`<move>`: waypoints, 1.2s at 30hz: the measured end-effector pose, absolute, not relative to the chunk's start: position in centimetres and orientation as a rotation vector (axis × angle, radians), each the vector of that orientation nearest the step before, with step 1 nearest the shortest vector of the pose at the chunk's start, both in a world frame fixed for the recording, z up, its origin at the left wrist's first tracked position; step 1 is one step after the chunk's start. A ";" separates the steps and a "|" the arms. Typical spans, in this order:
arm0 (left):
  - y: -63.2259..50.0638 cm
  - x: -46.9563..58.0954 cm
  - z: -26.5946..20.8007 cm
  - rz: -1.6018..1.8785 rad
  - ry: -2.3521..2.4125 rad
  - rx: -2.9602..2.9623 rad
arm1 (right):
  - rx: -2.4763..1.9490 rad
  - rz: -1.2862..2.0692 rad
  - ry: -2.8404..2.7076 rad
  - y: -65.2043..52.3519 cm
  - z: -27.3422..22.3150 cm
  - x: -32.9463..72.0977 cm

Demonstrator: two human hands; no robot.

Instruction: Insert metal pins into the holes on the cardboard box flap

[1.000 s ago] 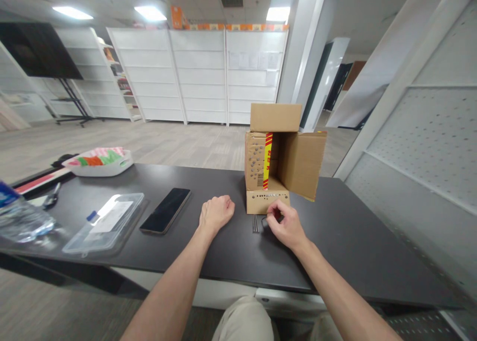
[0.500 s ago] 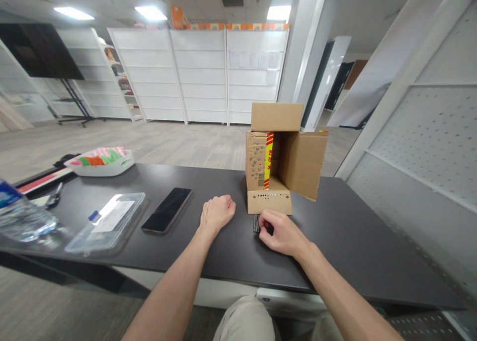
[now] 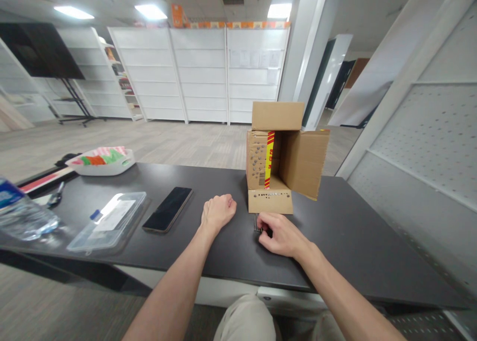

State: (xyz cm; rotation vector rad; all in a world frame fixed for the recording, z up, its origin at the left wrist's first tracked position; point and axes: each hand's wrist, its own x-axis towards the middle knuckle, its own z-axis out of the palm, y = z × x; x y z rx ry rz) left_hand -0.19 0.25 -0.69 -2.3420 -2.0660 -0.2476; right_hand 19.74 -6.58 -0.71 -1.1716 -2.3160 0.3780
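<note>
My left hand (image 3: 219,211) is closed in a fist and rests on the dark tabletop; nothing shows in it. Several thin metal rods (image 3: 256,222) lie side by side just in front of the cardboard box, partly covered by my right hand (image 3: 279,233). Its thumb and curled fingers pinch at the right side of these rods; the exact grip is hidden. Beyond both hands, the open cardboard box (image 3: 257,157) faces me with its flaps spread. A row of small holes crosses its lower flap (image 3: 270,205), and round grey spots dot its left flap.
Left of my left hand lies a black phone (image 3: 168,209), then a clear plastic case (image 3: 108,224) holding a paper. A water bottle (image 3: 22,214) and a white basket (image 3: 106,169) are farther left. The dark table (image 3: 357,241) meets a perforated panel (image 3: 432,147) on the right.
The fingers of my right hand have shifted slightly at the rods, which now look a little more spread. My left hand stays put. The view has moved very slightly.
</note>
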 end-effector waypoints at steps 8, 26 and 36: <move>0.2 -0.2 -0.6 -0.236 -2.087 -2.353 | -1.194 0.399 -2.319 -6.7 -0.5 19.6; 0.1 -0.1 -0.4 -0.231 -2.107 -2.344 | -1.164 0.339 -2.335 -6.5 -0.5 19.6; 0.0 -0.1 -0.2 -0.217 -2.101 -2.349 | -1.193 0.300 -2.380 -6.5 -0.2 19.5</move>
